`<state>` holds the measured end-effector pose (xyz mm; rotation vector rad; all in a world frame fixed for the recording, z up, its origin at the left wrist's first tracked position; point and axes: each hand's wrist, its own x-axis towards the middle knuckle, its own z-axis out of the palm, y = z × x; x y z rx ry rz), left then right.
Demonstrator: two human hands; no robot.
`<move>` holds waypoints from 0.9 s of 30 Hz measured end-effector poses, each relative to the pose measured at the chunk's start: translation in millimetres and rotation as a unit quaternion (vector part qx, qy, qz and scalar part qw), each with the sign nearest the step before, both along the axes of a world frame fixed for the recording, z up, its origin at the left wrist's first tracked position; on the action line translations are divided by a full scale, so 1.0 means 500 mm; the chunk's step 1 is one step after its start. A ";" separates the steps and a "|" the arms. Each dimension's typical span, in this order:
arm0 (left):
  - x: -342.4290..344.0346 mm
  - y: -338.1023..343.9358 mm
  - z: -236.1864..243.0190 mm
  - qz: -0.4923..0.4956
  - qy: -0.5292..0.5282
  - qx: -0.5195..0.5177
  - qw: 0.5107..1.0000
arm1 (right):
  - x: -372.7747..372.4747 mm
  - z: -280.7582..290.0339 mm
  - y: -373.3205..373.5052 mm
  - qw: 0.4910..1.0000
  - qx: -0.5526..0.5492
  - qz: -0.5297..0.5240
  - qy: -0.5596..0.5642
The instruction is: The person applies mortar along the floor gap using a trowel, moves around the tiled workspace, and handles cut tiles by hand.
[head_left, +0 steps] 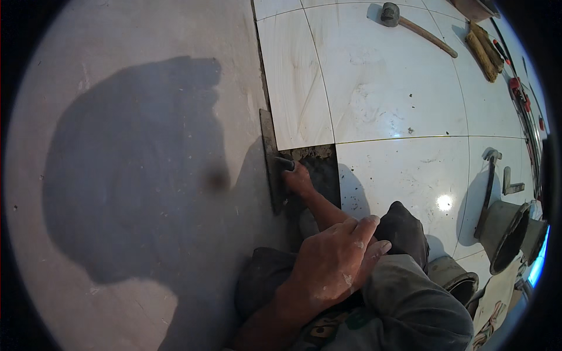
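Observation:
My right hand grips the black handle of a long, flat grey trowel, which lies along the edge of the concrete surface beside a recess of rough dark mortar. White floor tiles border the recess above and to the right, the narrow one smeared with dirt. My left hand is nearer the camera, over my right forearm and beside my bent knee, holding nothing, its thumb and forefinger apart and dusted with pale grime.
A rubber mallet, wooden pieces and a long tile cutter lie at upper right. At right are a hammer, a metal angle piece and several rubber buckets. Bare grey concrete spans the left, under my shadow.

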<state>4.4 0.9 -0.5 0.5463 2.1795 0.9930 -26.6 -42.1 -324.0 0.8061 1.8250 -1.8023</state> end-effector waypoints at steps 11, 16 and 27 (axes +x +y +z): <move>-0.006 0.002 0.004 -0.012 -0.019 -0.016 1.000 | 0.005 -0.016 -0.004 0.999 0.019 -0.009 0.027; -0.004 0.003 0.002 -0.015 -0.009 -0.017 1.000 | 0.001 -0.007 -0.001 1.000 0.009 -0.009 0.026; -0.008 0.012 0.003 -0.019 -0.017 -0.027 0.999 | 0.007 -0.034 -0.012 0.997 0.035 -0.041 0.048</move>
